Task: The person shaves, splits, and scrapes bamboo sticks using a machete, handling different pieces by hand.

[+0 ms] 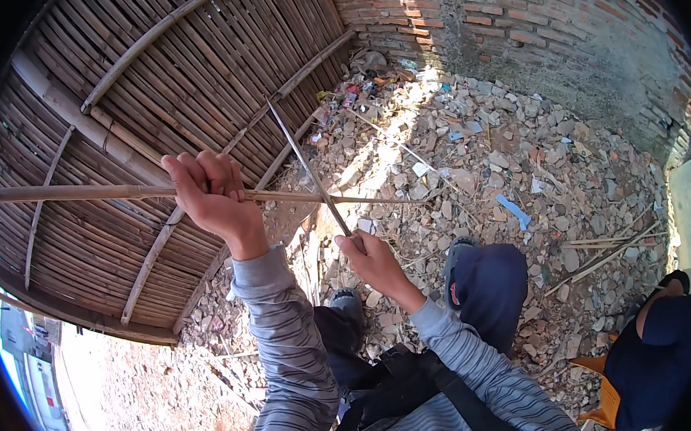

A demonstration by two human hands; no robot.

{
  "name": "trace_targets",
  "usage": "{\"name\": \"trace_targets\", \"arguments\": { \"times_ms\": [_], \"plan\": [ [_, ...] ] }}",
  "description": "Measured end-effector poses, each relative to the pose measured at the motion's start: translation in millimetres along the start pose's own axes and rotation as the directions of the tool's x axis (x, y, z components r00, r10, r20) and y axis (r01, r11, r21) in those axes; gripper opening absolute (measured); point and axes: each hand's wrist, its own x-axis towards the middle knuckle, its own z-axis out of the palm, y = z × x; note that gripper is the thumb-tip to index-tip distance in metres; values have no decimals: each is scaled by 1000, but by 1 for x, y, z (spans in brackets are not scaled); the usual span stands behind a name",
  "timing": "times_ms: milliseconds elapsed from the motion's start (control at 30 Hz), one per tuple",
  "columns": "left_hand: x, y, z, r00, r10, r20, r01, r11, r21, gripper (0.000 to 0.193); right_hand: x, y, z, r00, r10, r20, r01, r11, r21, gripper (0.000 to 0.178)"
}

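Note:
My left hand is closed around a long, thin bamboo pole, which lies roughly level across the view and tapers to the right. My right hand is wrapped around the lower end of a long narrow knife; its handle is mostly hidden by the fingers. The blade slants up and to the left, its point near the bamboo wall. Knife and pole cross between my hands, right of the left fist; whether they touch I cannot tell.
A bamboo-slat wall rises on the left, and a brick wall stands at the back. Broken stones and litter cover the ground. Loose sticks lie at the right. Another person, in dark clothing, is at the right edge.

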Motion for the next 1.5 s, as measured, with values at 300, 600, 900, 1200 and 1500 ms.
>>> {"name": "trace_targets", "arguments": {
  "times_ms": [300, 600, 900, 1200, 1500],
  "plan": [
    [-14, 9, 28, 997, -2, 71, -6, 993, 115, 45, -11, 0, -21, 994, 12, 112, -36, 976, 215, 36],
    [27, 9, 31, 905, 290, 312, -303, 953, -7, 86, -5, -28, -50, 943, 164, 291, -315, 728, 609, 22],
    [90, 97, 71, 848, 338, 408, -401, 912, 79, 122, -2, -20, -55, 968, 113, 226, -213, 845, 490, 20],
    [84, 92, 126, 891, 407, 199, -428, 900, 76, 46, 6, -29, -58, 998, -28, -49, 33, 994, 100, 36],
    [99, 85, 133, 903, 402, 151, -419, 903, 96, 30, -5, -132, -47, 957, -287, -27, 270, 925, -265, 36]
  ]
}}
